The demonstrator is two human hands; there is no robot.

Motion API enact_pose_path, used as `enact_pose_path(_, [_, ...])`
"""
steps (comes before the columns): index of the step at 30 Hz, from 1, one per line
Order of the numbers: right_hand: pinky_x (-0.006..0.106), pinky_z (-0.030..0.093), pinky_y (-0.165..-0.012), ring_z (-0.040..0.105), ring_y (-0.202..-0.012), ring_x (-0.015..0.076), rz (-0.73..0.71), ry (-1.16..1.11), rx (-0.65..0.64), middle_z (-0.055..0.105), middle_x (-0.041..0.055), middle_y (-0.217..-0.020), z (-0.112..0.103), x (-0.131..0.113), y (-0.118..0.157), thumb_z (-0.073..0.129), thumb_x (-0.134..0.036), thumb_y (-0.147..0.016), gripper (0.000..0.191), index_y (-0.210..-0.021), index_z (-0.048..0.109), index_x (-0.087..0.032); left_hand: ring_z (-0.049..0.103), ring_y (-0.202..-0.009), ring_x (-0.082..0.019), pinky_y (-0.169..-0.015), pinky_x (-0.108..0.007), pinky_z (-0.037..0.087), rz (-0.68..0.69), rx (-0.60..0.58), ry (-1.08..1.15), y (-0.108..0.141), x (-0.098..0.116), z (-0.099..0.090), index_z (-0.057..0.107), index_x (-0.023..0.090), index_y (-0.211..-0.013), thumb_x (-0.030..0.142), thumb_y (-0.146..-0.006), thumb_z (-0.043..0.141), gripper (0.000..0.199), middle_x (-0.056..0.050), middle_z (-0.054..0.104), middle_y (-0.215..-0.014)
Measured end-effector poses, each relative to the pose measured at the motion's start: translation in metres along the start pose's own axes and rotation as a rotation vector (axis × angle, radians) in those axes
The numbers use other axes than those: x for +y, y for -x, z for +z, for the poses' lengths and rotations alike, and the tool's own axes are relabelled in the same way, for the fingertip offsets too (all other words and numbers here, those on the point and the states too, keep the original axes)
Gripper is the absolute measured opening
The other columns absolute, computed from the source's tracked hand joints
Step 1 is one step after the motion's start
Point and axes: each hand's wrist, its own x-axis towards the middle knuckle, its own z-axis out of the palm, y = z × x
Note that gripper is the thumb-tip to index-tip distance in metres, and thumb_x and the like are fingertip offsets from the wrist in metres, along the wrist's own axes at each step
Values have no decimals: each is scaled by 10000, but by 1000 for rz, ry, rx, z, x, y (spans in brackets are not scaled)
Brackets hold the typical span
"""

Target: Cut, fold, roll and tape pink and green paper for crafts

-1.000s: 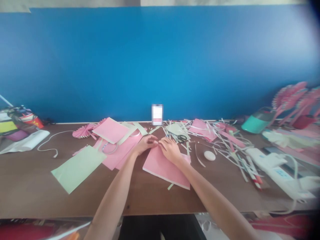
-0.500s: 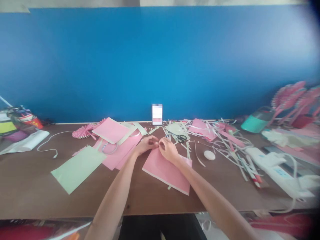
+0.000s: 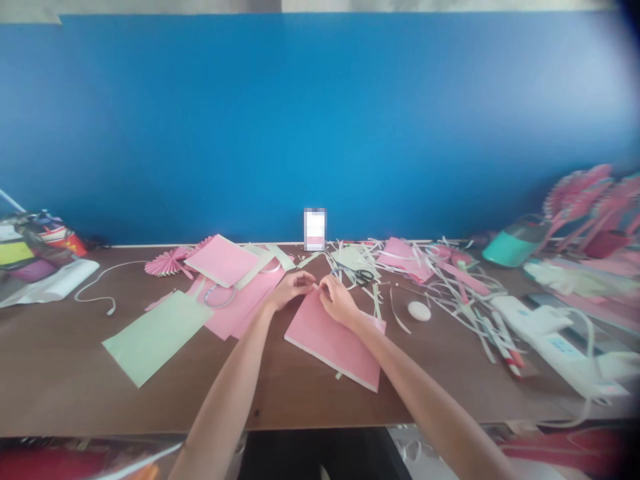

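My left hand (image 3: 291, 291) and my right hand (image 3: 338, 301) meet at the top corner of a pink pad-like stack of paper (image 3: 335, 343). On both hands the thumb and fingers are pinched together, and whatever lies between them is too small to make out. My right wrist crosses over the pad's right side. The pad lies at an angle on the brown table, its pale edge towards me. Just beyond my right hand, dark-handled scissors (image 3: 363, 275) rest among thin paper strips (image 3: 376, 300).
To the left lie a pale green sheet (image 3: 157, 339), pink sheets (image 3: 223, 260) and a pleated pink rosette (image 3: 167, 262). A phone (image 3: 315, 230) stands against the blue wall. On the right are a white oval object (image 3: 419, 311), pens (image 3: 505, 343), a power strip (image 3: 540, 340) and a teal container (image 3: 513, 243).
My fingertips have shifted very slightly at the pad's top corner. Both hands keep nearly the same pose, and the pad has hardly moved.
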Motion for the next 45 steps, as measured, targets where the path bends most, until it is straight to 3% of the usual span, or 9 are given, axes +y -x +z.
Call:
enact_pose_path(6, [353,425,-842,541,-932,234,-70,184,69,617,79,-968,-1,-6,-1,449,-192,-954,157,-916,601,-203,617,-823,-152,-823,-298,456,-3,55,-17,-2,-4,0,636,164,-1019,344,-685,808,417,-24,654,-825])
enact_pose_path(12, [282,443,-721,587,-808,177,-34,22,28,617,66,-929,-3,-13,1,450,-187,-957,209,-905,652,-203,626,-807,-156,-800,-297,460,-34,48,-34,-2,-6,-1,608,181,-1086,352,-677,815,489,-21,670,-824])
enact_pose_path(21, [286,444,-746,592,-773,171,36,-150,65,635,51,-856,2,-4,-3,466,-157,-917,173,-837,615,-194,620,-797,-139,-778,-269,447,-31,14,-4,-1,-3,1,611,173,-1044,339,-676,819,454,-18,658,-828])
enact_pose_path(33, [256,384,-636,553,-673,151,78,68,115,623,35,-834,6,-8,0,486,-150,-868,131,-788,579,-198,624,-830,-155,-802,-298,459,-16,16,-65,-1,1,3,608,169,-1046,383,-698,798,451,-40,668,-865])
enact_pose_path(39, [255,367,-600,547,-638,151,113,60,134,619,21,-764,8,-8,-1,477,-166,-857,124,-758,538,-206,586,-790,-130,-747,-260,447,30,40,-42,-2,1,4,576,166,-850,366,-690,792,336,0,607,-820])
enact_pose_path(45, [255,353,-594,547,-625,151,127,87,138,621,12,-735,9,-8,-1,479,-157,-829,99,-754,517,-210,579,-800,-133,-766,-259,436,42,5,-36,1,4,6,609,162,-849,336,-724,754,259,-1,618,-819])
